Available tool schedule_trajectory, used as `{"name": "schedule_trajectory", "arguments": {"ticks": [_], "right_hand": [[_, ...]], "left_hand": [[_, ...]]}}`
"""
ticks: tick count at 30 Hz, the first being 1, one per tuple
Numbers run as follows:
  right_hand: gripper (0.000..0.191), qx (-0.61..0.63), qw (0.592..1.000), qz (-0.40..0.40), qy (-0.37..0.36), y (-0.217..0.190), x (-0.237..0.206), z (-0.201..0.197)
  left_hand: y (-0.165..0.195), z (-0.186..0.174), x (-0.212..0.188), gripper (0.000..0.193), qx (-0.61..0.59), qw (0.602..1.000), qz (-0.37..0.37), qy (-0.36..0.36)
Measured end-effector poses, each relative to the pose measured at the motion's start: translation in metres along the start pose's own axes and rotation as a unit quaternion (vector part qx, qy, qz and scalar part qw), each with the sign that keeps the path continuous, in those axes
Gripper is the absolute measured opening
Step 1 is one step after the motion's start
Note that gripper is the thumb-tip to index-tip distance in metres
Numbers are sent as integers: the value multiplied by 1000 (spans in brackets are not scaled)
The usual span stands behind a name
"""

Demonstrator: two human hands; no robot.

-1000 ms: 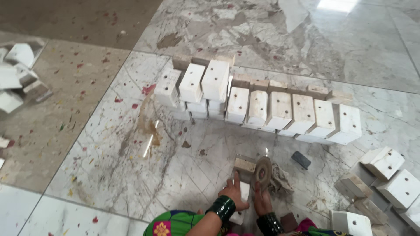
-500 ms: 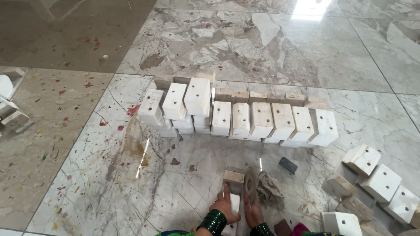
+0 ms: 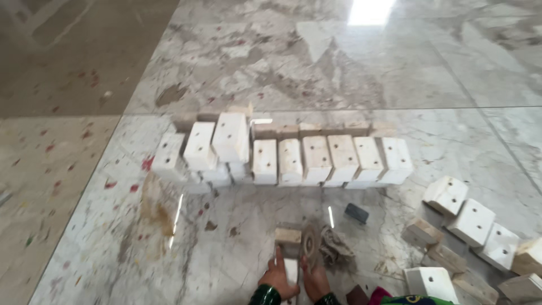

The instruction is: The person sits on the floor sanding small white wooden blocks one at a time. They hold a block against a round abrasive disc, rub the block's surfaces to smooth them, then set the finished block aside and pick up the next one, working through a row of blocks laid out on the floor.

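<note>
At the bottom edge of the head view my left hand (image 3: 277,278) and my right hand (image 3: 315,279) press on either side of a small white wooden block (image 3: 291,270) lying on the marble floor. A bare wooden block (image 3: 288,235) lies just beyond it. Beside my right hand are a round disc-like tool (image 3: 309,243) and a crumpled grey rag (image 3: 336,247). Both wrists wear dark green bangles. Farther off stands a row of white blocks with holes (image 3: 316,160), stacked in two layers.
More white and bare wooden blocks (image 3: 473,222) lie scattered at the right. A small black object (image 3: 356,213) rests between the row and the rag. Brown stains (image 3: 160,212) mark the marble at left; a darker speckled floor (image 3: 51,164) lies beyond.
The view has tilted upward and to the right, so the hands now sit lower in the frame. Both hands stay on the small block; the pile at far left has left the view.
</note>
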State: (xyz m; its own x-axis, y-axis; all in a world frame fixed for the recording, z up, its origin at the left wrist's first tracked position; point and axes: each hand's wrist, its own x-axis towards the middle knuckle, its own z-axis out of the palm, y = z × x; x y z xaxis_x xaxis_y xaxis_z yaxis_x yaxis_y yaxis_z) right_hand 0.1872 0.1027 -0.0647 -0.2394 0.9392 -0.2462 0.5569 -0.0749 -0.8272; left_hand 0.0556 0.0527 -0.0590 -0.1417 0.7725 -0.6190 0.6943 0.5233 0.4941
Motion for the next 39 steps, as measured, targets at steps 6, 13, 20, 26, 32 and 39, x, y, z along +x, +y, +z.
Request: {"name": "schedule_trajectory", "arguments": {"ticks": [6,13,20,26,32,39], "right_hand": [[64,80,995,-1,-52,-17,0,-7],[72,217,973,-82,-15,-33,0,-10],[77,209,977,-24,-41,-39,14,-9],[77,16,994,-87,62,-40,11,-3],[63,5,997,-73,7,-34,9,-4],[61,60,996,15,-57,-10,-1,-3]], "left_hand": [[0,-3,2,140,6,1000,1,20],[1,6,3,108,115,969,92,198],[8,19,25,78,241,835,24,493],[13,6,15,86,239,762,99,593],[11,-1,11,99,192,956,9,219],[-10,7,8,143,30,1000,-4,-3]]}}
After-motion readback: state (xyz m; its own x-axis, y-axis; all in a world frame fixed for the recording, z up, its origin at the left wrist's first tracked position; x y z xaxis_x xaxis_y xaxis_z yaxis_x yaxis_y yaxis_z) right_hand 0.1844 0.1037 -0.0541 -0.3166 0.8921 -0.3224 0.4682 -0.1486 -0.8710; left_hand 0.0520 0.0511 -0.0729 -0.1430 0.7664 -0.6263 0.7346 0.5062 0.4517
